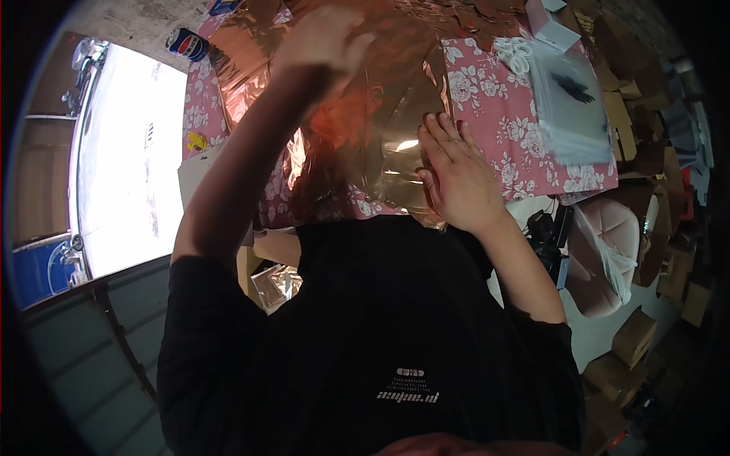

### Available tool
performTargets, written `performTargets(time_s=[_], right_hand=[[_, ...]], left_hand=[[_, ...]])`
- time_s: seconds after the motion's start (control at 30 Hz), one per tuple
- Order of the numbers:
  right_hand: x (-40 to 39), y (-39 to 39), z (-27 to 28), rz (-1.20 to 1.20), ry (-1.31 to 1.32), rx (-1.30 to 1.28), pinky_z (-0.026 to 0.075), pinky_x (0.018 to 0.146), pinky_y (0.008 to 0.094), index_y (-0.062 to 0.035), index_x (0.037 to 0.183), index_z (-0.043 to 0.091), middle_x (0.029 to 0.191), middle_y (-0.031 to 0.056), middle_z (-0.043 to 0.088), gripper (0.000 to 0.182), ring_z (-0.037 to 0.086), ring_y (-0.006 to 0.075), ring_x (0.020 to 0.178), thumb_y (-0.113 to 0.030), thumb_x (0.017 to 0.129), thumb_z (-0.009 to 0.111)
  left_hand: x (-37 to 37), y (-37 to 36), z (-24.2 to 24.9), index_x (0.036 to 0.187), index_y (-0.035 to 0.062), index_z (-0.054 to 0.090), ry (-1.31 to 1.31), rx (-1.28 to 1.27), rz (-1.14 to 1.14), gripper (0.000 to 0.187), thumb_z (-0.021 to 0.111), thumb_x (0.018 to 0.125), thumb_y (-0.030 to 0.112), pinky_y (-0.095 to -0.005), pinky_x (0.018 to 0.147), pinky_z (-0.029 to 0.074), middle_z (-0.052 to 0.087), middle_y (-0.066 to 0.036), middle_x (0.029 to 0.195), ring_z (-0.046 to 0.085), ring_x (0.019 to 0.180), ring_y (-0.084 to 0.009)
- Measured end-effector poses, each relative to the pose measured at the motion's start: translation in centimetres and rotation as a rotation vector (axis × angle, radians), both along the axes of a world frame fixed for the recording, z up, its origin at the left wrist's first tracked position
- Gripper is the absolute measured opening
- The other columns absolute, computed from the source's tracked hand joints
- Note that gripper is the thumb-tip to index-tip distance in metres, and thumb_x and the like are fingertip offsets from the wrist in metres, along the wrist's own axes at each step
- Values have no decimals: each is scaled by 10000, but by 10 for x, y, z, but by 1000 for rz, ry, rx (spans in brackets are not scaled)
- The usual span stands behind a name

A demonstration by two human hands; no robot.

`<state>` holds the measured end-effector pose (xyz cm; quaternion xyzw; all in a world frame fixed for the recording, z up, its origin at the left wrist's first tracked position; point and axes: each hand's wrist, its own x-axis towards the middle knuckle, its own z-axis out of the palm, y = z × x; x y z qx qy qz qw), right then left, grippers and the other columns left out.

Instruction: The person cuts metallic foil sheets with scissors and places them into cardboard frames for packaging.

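Now the right hand (455, 176) presses flat on copper foil (365, 121); left hand (323, 38) grips its far edge.

A cluttered packing workshop: cardboard boxes (635, 334) heaped on the floor, a floral-clothed surface (494, 114) strewn with copper foil sheets (365, 121) and plastic bags (566, 99).

1. The left hand (323, 34) is motion-blurred; its fingers cannot be told apart, nor its grip on the foil (365, 129).
2. The foil's far part runs off the top edge beyond that hand.
3. The right hand (455, 176) hides the foil beneath its palm.
4. The dark shape in the bag (570, 95), beyond the right hand, is too blurred to name.
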<state>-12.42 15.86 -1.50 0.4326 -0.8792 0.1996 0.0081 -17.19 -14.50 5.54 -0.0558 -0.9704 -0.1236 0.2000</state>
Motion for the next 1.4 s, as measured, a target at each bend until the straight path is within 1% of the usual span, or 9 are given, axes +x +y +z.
performTargets(time_s=[0.07, 0.2, 0.53, 0.93, 1.0, 1.13, 1.2, 1.33, 1.4], right_hand=[[-1, -1, 0, -2, -4, -3, 261, 1330, 526, 5, 1562, 506, 1676, 191, 454, 618, 384, 362, 1586, -228, 1015, 675], [-2, -2, 1, 6, -7, 8, 262, 1329, 527, 5, 1565, 503, 1677, 191, 453, 619, 386, 362, 1585, -228, 1017, 671], [0, -3, 0, 2, 11, 41, 264, 1326, 532, 7, 1573, 498, 1688, 184, 440, 613, 375, 362, 1591, -231, 1030, 652], [-1, -2, -2, 0, 18, 21, 265, 1324, 530, 17, 1566, 502, 1683, 191, 446, 614, 379, 369, 1588, -233, 1027, 655], [0, -2, -2, -4, 16, 22, 264, 1324, 529, 17, 1566, 502, 1680, 192, 450, 614, 380, 369, 1587, -231, 1025, 655], [0, -2, -3, -2, 25, 17, 265, 1324, 526, 14, 1565, 504, 1675, 192, 457, 616, 389, 366, 1583, -225, 1019, 660], [0, -2, -2, -3, 31, 20, 265, 1324, 526, 14, 1564, 504, 1674, 192, 458, 616, 393, 365, 1581, -224, 1017, 660], [0, -2, -1, -4, 40, 2, 268, 1324, 528, 18, 1533, 531, 1649, 204, 480, 589, 405, 365, 1572, -231, 1015, 662], [0, -2, -3, -4, 44, -12, 270, 1323, 530, 24, 1503, 558, 1630, 220, 494, 561, 412, 367, 1567, -232, 1014, 661]], left_hand=[[65, -19, 16, 1113, 28, 719, -242, -3, 121, 354, 724, 997, 362, -492, 866, 570, 735, -201, 1047, 707, 1008, -427], [121, -42, -13, 996, -17, 733, -356, 73, 325, 345, 734, 978, 327, -527, 847, 571, 737, -239, 1025, 714, 989, -451], [121, -15, -19, 1026, -3, 754, -562, 265, 387, 458, 771, 951, 449, -485, 806, 586, 765, -213, 920, 757, 880, -408], [115, -26, -10, 968, -5, 695, -466, 458, 330, 252, 829, 897, 196, -360, 727, 566, 733, -109, 863, 717, 780, -181], [110, -22, -15, 1007, 8, 677, -381, 759, 294, 270, 854, 868, 156, -346, 721, 557, 708, -87, 847, 691, 775, -152], [89, 5, -5, 1094, 18, 663, -192, 662, 114, 328, 860, 864, 144, -352, 693, 548, 705, -98, 837, 695, 773, -152], [75, 27, 15, 1447, 30, 586, -374, 508, 53, 651, 893, 881, 128, -297, 755, 561, 729, -82, 1018, 681, 878, -117], [41, 50, -21, 1479, -12, 558, -485, 717, -100, 674, 875, 906, 146, -294, 777, 562, 740, -100, 1037, 695, 922, -124], [30, 62, -32, 1457, -62, 560, -729, 1005, -41, 622, 835, 958, 190, -299, 786, 570, 742, -117, 1069, 701, 949, -132]])
